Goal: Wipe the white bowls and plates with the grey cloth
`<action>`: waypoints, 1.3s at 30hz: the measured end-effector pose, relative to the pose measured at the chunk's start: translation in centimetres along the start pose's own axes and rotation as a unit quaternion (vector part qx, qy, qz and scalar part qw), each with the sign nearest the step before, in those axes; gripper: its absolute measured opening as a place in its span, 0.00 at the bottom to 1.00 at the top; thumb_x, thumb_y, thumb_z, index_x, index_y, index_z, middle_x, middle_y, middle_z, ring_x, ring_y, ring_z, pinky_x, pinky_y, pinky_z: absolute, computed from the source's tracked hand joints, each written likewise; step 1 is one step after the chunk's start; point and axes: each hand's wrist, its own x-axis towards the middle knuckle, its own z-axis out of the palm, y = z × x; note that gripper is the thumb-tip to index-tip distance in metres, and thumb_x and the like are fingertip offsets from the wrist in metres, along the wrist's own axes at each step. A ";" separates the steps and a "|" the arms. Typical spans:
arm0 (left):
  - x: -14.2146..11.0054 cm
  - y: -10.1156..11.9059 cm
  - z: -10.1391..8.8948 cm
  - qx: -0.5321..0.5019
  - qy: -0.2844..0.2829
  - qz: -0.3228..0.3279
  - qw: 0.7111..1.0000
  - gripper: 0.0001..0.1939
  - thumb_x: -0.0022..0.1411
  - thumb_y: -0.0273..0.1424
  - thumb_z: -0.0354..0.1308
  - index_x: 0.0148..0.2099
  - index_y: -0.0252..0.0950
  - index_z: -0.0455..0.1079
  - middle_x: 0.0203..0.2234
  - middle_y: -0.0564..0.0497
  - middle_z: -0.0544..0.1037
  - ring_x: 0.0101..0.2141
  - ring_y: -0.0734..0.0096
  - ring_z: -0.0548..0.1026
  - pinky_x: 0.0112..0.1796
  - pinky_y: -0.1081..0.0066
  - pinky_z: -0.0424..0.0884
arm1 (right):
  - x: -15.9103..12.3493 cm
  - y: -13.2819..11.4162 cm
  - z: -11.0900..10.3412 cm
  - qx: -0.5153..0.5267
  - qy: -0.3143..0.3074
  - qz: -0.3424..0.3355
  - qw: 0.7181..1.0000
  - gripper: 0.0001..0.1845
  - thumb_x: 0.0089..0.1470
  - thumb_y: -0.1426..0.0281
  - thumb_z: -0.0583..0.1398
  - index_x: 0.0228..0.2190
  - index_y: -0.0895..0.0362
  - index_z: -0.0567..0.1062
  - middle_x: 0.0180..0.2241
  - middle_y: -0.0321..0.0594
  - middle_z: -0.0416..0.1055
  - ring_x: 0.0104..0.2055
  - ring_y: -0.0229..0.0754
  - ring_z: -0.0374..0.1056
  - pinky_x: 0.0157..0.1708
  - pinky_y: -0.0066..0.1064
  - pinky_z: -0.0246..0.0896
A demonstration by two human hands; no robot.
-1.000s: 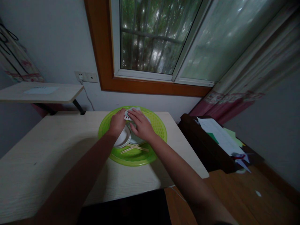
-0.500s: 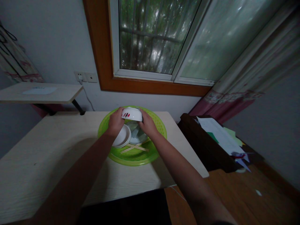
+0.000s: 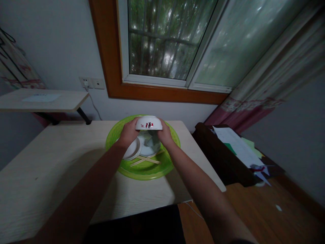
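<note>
A white bowl [image 3: 148, 122] with a red and dark pattern is held bottom up, its wide rim facing down. My left hand [image 3: 129, 132] is closed on its left side, and my right hand [image 3: 165, 133] grips the right side. Both hands are over a round green plastic basket [image 3: 144, 175]. Inside it, white plates [image 3: 133, 149] are stacked at the left, partly hidden by my left hand. Beside them, below the bowl, is another white dish [image 3: 146, 150] with a pale grey-green piece [image 3: 151, 139], possibly a cloth, on it. Crossed wooden chopsticks [image 3: 148, 159] lie in front.
The basket stands on a light wooden table [image 3: 76, 162] against the wall under a window [image 3: 162, 44]. A raised shelf [image 3: 45, 101] is at the left. To the right, a dark brown box-like piece [image 3: 215, 156] carries papers [image 3: 241, 149]. A power cord [image 3: 95, 106] hangs from the wall socket.
The bowl came into view as my right hand moved from on top of it to its right side. Both hands then shifted it slightly right and turned its pattern toward me.
</note>
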 end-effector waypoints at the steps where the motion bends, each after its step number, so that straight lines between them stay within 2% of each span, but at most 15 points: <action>1: 0.0 0.0 0.0 0.002 -0.002 -0.004 1.000 0.26 0.57 0.20 0.56 0.58 0.37 0.73 0.45 0.44 0.83 0.45 0.58 0.80 0.48 0.64 0.73 | 0.0 0.0 0.1 0.002 -0.003 -0.002 1.000 0.31 0.48 0.79 0.54 0.54 0.55 0.75 0.50 0.42 0.79 0.53 0.47 0.74 0.56 0.42 0.67; 8: -0.2 -0.1 -0.5 0.040 0.024 -0.032 0.998 0.28 0.55 0.16 0.53 0.57 0.37 0.72 0.47 0.44 0.82 0.48 0.58 0.79 0.50 0.65 0.72 | -0.2 -0.2 0.5 -0.051 -0.019 -0.022 0.998 0.32 0.47 0.78 0.57 0.55 0.54 0.74 0.52 0.44 0.78 0.53 0.50 0.74 0.57 0.46 0.68; 11: -0.2 -0.1 -0.7 0.072 0.033 -0.043 0.996 0.28 0.56 0.16 0.52 0.57 0.38 0.71 0.48 0.45 0.81 0.49 0.60 0.78 0.51 0.66 0.71 | -0.4 -1.0 0.3 -0.074 -0.028 -0.084 0.993 0.34 0.48 0.76 0.59 0.58 0.55 0.71 0.58 0.46 0.74 0.59 0.51 0.70 0.62 0.48 0.63; 15: -0.2 -0.1 -0.8 0.082 0.037 -0.037 0.995 0.26 0.58 0.18 0.51 0.57 0.37 0.71 0.50 0.44 0.81 0.50 0.61 0.78 0.52 0.66 0.70 | -1.0 -2.9 0.1 -0.089 -0.073 -0.191 0.975 0.37 0.53 0.74 0.60 0.64 0.56 0.64 0.65 0.49 0.64 0.67 0.49 0.60 0.68 0.48 0.54; 19: -0.3 0.3 -0.9 0.075 0.022 -0.009 0.997 0.24 0.62 0.20 0.51 0.58 0.38 0.71 0.52 0.44 0.79 0.51 0.61 0.77 0.55 0.66 0.69 | -1.4 -4.6 0.2 -0.110 -0.115 -0.239 0.958 0.35 0.59 0.67 0.60 0.65 0.54 0.61 0.67 0.49 0.60 0.71 0.49 0.54 0.71 0.49 0.50; 23: -0.4 1.0 -1.0 0.077 0.000 0.006 0.997 0.21 0.65 0.23 0.49 0.57 0.37 0.72 0.52 0.42 0.80 0.51 0.60 0.77 0.55 0.64 0.69 | -1.4 -5.1 0.3 -0.121 -0.139 -0.235 0.954 0.35 0.59 0.63 0.62 0.65 0.52 0.61 0.67 0.47 0.60 0.72 0.50 0.52 0.72 0.52 0.46; 28: -0.6 1.0 -1.1 0.063 0.011 0.011 0.998 0.23 0.63 0.22 0.51 0.58 0.37 0.72 0.54 0.43 0.79 0.54 0.60 0.76 0.56 0.64 0.68 | -1.1 -4.7 0.1 -0.127 -0.123 -0.213 0.961 0.39 0.54 0.68 0.63 0.65 0.53 0.61 0.67 0.49 0.59 0.70 0.51 0.55 0.70 0.50 0.50; 39: -0.2 -0.2 -1.2 0.024 0.073 -0.069 0.995 0.25 0.57 0.18 0.50 0.55 0.38 0.73 0.48 0.45 0.82 0.48 0.62 0.78 0.49 0.67 0.70 | -0.5 -3.5 -0.4 -0.116 -0.057 -0.191 0.973 0.34 0.54 0.64 0.67 0.61 0.53 0.68 0.62 0.49 0.66 0.63 0.53 0.61 0.66 0.51 0.55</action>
